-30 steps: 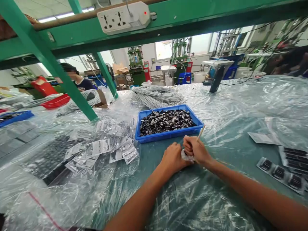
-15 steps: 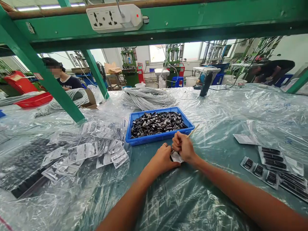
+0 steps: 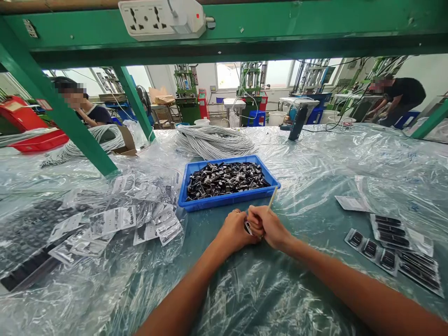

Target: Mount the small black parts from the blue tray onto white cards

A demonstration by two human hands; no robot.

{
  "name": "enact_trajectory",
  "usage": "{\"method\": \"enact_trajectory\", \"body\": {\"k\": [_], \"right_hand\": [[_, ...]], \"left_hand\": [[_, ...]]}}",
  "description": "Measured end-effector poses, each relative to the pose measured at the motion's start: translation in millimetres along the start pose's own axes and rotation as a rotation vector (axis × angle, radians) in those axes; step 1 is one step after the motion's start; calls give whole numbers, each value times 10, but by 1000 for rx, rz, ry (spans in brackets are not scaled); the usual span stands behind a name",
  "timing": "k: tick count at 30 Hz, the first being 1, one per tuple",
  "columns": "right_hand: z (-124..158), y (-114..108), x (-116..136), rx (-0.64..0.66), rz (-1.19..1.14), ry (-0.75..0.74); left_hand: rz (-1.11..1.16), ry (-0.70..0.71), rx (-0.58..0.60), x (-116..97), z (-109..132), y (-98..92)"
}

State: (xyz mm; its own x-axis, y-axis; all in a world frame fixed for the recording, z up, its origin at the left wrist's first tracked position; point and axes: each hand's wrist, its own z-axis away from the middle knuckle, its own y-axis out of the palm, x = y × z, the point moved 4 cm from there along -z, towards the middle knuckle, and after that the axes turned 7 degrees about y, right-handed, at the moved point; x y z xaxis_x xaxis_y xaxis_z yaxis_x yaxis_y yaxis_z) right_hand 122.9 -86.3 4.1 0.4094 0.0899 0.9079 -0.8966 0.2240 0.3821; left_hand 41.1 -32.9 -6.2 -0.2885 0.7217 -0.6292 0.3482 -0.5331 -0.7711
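My left hand [image 3: 235, 232] is closed on a small black-and-white piece [image 3: 248, 228], low over the table just in front of the blue tray. Most of that piece is hidden by my fingers. Pressed up against it is my right hand [image 3: 271, 227], its fingers curled round a thin pale stick [image 3: 273, 198] that points up past the tray's right corner. The stick's lower end is out of sight. Many small black parts [image 3: 227, 179] fill the blue tray [image 3: 201, 204] beyond my hands.
Clear bags with printed cards [image 3: 112, 221] pile up on the left. Blister packs of black parts [image 3: 390, 229] lie right. Behind the tray sits a coil of grey cable [image 3: 213, 141]. A green frame beam [image 3: 280, 28] crosses overhead. Two people are in the background.
My right hand has come down closer to my left, and the stick stands more upright. The piece's white part is now largely covered. The view has shifted slightly.
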Motion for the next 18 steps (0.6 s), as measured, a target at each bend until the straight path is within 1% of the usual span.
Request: {"method": "enact_trajectory", "body": {"k": [2,4,5,6,8,9,10,11,12,13,14,15,16,17,18], "right_hand": [[38,-133,194,-4,-32,4],[64,-384,403,-44,23,41],[85,-542,483,-67,126,86],[115,-717,538,-103,282,136],[200,-1069,591,-231,641,191],[241,-1196,589,-277,815,182],[276,-1271,585,-328,970,115],[307,-1292,586,-414,1103,-5],[335,-1247,585,-506,1205,-161],[356,-1137,573,-574,1273,-332],[363,-973,549,-605,1318,-494],[344,-770,507,-571,1347,-623],[299,-545,457,-486,1367,-714],[235,-325,408,-392,1380,-767],[159,-131,375,-336,1376,-796]], "left_hand": [[20,-22,-12,24,10,-25],[126,-27,-40,53,8,-72],[224,-27,-50,68,1,-99],[350,-31,-55,85,-8,-125],[623,-49,-60,114,-31,-174],[741,-57,-67,124,-43,-196],[838,-64,-89,133,-55,-218],[908,-70,-124,142,-65,-238],[953,-79,-177,155,-72,-254],[982,-94,-244,170,-76,-266],[1003,-112,-318,187,-75,-273],[1021,-125,-391,201,-73,-277],[1045,-130,-457,213,-69,-280],[1080,-128,-516,223,-64,-286],[1126,-120,-567,234,-59,-299]]}}
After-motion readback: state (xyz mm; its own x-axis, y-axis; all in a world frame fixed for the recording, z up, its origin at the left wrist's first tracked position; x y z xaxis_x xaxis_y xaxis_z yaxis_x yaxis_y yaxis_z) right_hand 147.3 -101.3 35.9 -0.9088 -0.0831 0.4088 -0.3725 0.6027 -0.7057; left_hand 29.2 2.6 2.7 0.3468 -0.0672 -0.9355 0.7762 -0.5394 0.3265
